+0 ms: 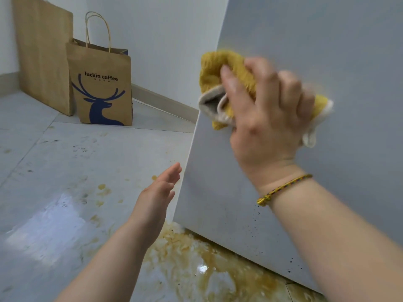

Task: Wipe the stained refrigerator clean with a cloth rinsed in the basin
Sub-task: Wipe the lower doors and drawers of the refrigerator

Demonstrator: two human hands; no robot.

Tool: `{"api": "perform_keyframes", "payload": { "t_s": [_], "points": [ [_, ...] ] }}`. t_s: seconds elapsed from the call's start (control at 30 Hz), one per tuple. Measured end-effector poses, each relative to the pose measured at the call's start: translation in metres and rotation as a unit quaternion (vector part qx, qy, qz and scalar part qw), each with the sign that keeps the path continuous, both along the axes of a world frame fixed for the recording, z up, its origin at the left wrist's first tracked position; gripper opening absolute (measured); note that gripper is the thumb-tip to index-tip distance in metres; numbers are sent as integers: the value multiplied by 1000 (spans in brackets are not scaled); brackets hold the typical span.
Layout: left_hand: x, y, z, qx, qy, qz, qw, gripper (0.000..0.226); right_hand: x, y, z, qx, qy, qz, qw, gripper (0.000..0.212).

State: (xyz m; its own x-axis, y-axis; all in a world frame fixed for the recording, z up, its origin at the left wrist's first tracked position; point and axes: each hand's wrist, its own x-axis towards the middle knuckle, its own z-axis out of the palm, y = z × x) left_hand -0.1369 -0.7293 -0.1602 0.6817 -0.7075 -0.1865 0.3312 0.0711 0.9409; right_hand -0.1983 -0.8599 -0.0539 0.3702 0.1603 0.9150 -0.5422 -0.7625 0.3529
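The grey refrigerator (pixel 327 40) fills the right side of the view, its side panel facing me. Small dark specks dot its lower part. My right hand (pixel 268 114) presses a bunched yellow and white cloth (pixel 218 68) flat against the panel near its left edge; the hand is blurred. My left hand (pixel 157 197) hovers lower down, just left of the refrigerator's edge, fingers straight and together, holding nothing. The basin is out of view.
A brown liquid puddle (pixel 196 258) spreads on the grey tiled floor (pixel 65 171) at the refrigerator's base, with splashes further left. A printed paper bag (pixel 102 88) and a plain brown bag (pixel 43 55) stand against the white wall at the back left.
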Motion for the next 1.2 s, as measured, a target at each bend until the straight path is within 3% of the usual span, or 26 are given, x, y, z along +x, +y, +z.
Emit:
{"api": "perform_keyframes", "payload": {
  "t_s": [0.1, 0.27, 0.33, 0.43, 0.5, 0.57, 0.7, 0.77, 0.93, 1.0, 1.1, 1.13, 1.2],
  "points": [
    [11, 5, 3, -49, 39, 17, 998, 47, -13, -4, -56, -29, 39, 14, 999, 28],
    [5, 4, 8, -62, -24, 9, 998, 42, -42, -10, -155, -33, 204, 35, 978, 31],
    [-5, 1, 9, -55, -50, -20, 997, 42, -59, -15, -186, -40, 288, 25, 956, 36],
    [-14, 2, 1, -30, -62, -51, 996, 57, -87, -19, -200, -48, 424, 25, 904, 25],
    [-16, 3, -2, 0, -71, -60, 996, 60, -98, -20, -184, -18, 392, 59, 918, 31],
    [-19, 0, 0, 6, -77, -58, 995, 60, -105, -20, -151, 34, 274, 93, 957, 35],
    [-34, -12, 3, 3, -117, -55, 992, 65, -115, -31, -85, 48, 42, 42, 997, 24],
    [-42, -17, 1, -3, -135, -57, 989, 68, -114, -40, -80, 21, 13, 2, 1000, 25],
    [-48, -24, -3, -28, -138, -46, 989, 63, -123, -50, -142, -56, 190, -11, 980, 26],
    [-47, -24, -6, -27, -132, -52, 989, 63, -140, -53, -176, -77, 293, 2, 953, 18],
    [-46, -22, -8, -17, -147, -64, 987, 66, -167, -62, -200, -132, 431, -2, 893, 24],
    [-47, -23, -9, -5, -164, -67, 984, 68, -171, -62, -198, -135, 441, -2, 887, 25],
    [-51, -23, -14, 25, -217, -69, 973, 76, -173, -59, -184, -93, 386, 27, 917, 24]
  ]
}}
